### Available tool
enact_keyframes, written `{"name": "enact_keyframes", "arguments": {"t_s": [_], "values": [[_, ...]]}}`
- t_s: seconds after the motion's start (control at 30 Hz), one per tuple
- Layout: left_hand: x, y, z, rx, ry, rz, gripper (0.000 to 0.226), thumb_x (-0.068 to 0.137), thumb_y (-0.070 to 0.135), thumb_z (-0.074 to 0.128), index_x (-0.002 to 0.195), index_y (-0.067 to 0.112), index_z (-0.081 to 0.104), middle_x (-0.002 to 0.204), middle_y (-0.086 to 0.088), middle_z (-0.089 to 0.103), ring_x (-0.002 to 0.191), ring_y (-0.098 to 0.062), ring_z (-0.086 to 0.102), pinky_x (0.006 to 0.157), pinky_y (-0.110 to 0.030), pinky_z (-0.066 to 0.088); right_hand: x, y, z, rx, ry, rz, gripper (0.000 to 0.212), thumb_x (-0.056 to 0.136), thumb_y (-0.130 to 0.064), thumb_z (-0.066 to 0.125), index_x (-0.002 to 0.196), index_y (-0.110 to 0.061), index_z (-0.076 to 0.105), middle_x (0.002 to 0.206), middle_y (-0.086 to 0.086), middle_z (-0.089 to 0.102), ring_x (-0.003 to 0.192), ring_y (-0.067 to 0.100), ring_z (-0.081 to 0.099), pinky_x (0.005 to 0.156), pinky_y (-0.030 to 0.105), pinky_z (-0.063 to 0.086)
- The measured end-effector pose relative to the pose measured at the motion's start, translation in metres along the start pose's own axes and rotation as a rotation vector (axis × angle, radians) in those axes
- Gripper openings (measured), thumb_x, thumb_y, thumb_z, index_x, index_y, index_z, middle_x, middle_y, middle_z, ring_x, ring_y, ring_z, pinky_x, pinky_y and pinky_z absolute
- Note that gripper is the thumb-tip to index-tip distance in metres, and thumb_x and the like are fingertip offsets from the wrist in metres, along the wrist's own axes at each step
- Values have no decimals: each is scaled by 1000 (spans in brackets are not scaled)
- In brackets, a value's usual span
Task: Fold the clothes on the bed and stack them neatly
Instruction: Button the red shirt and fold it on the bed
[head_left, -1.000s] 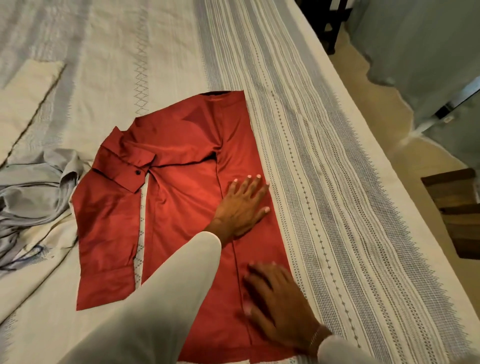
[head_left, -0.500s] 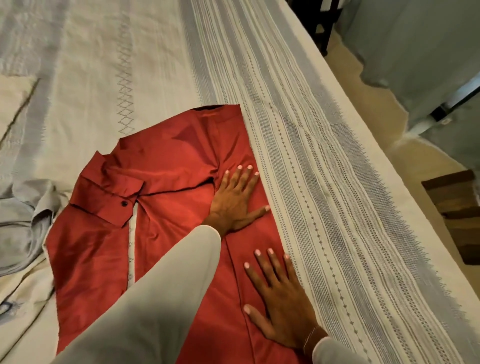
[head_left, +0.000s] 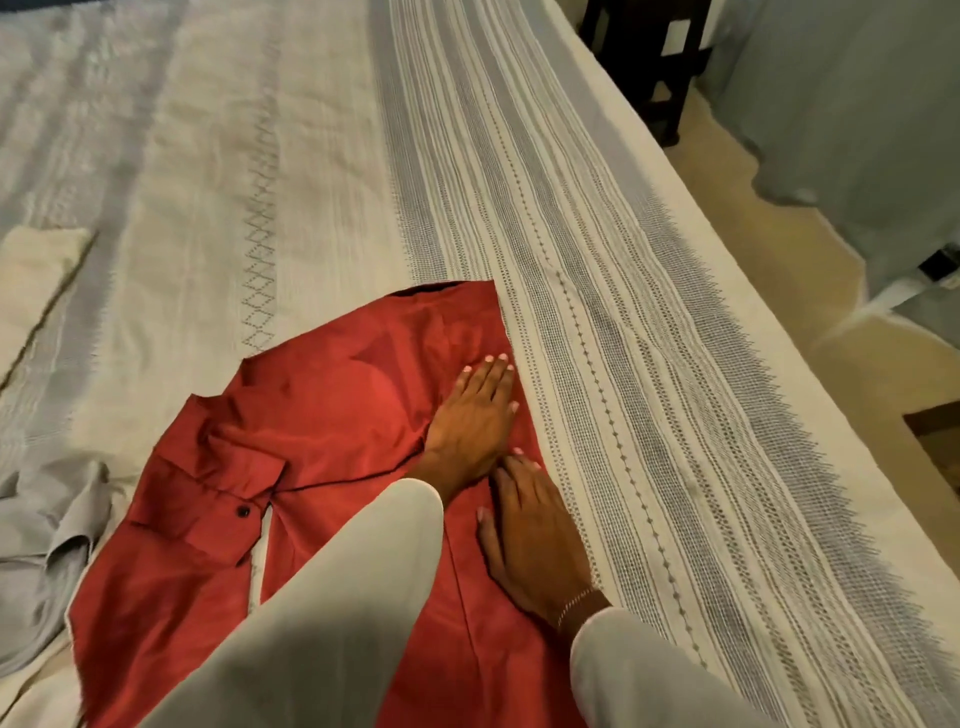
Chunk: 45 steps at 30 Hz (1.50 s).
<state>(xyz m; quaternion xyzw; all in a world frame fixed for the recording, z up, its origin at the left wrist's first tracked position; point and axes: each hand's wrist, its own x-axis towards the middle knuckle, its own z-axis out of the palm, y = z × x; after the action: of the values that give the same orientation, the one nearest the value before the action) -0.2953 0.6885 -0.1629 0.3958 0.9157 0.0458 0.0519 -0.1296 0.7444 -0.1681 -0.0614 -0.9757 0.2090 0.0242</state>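
Right now both of your hands lie flat on the red shirt (head_left: 322, 431), which is spread on the bed (head_left: 597, 291) with one side already folded over along the striped band of the bedspread. Your left hand (head_left: 475, 418) presses down with its fingers straight and close together, nothing gripped; the fingertips (head_left: 488, 361) point up the bed, toward the collar end of the shirt, and stop just short of the shirt's folded right edge. Your right hand (head_left: 535, 540) is also flat, fingers extended and relaxed, palm down on the cloth — its fingertips touch or nearly touch the heel of the left hand; you cannot tell which from this angle. A thin bracelet (head_left: 574, 605) sits at the right wrist, at the edge of the pale sleeve (head_left: 649, 675).

Beyond the left hand's thumb side, the shirt's sleeve (head_left: 218, 483) is folded across the body, its cuff turned out with a dark button (head_left: 242, 512) showing. Farther off on that same side, apart from both hands, a crumpled grey garment (head_left: 47, 540) lies at the shirt's outer edge, and a cream folded cloth (head_left: 36, 270) rests higher up the bed. Past the fingertips and across the striped band, the bed edge drops to a tan floor (head_left: 753, 291) — a dark wooden piece of furniture (head_left: 644, 62) stands there.
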Motion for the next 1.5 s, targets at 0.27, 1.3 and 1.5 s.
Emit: {"name": "enact_keyframes", "arguments": {"t_s": [0.27, 1.3, 1.5], "values": [[47, -24, 0, 53, 18, -54, 76, 102, 54, 20, 159, 5, 17, 167, -12, 15, 156, -23, 8, 127, -41, 5, -5, -1, 4, -43, -56, -13, 69, 97, -47, 43, 156, -12, 35, 167, 5, 23, 155, 20, 16, 123, 40, 21], [-18, -14, 2, 92, -38, -22, 76, 101, 58, 10, 158, 11, 24, 166, -12, 18, 155, -25, 11, 126, -44, 7, -10, -3, -6, -164, -173, -66, 80, 98, -68, 28, 161, -20, 17, 168, 17, 10, 156, 29, -5, 124, 53, 9], [-19, -3, -4, 204, -95, -110, 80, 99, 64, 6, 161, 13, 10, 168, -11, 7, 156, -25, 1, 125, -46, -2, -117, -5, -9, -146, -202, -78, 81, 96, -69, 36, 162, -24, 17, 169, 11, 7, 156, 32, 1, 120, 58, 19]]}}
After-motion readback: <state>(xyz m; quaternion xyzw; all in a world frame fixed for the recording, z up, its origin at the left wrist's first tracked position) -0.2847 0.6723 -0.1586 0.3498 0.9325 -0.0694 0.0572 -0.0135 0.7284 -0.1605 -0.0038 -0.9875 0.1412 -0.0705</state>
